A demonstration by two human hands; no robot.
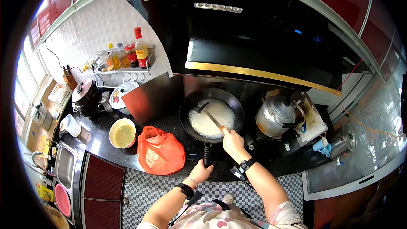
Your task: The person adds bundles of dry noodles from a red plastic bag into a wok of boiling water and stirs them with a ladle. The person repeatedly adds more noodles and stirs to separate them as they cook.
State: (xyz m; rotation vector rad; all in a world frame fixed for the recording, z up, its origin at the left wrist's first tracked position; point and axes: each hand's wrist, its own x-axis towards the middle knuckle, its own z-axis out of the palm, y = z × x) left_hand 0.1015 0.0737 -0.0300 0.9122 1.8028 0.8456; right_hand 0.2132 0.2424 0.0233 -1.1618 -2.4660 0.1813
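A dark wok [186,114] sits on the stove in front of me, with pale, whitish liquid [222,116] in it. My left hand [200,171] grips the end of the wok's black handle [207,152]. In my right hand [232,141] is the wooden grip of a spatula or turner [211,117], whose dark head lies at the left part of the liquid. Left of the wok handle stands a red plastic bag [161,156] with something inside. Beside the bag is a bowl [123,133] of yellowish-green liquid.
A metal kettle [276,116] stands on the right burner, close to my right forearm. The black range hood [248,47] hangs above the wok. A splash panel [140,105] rises behind the bag. A rack [127,70] carries several bottles. The sink [65,165] is at far left.
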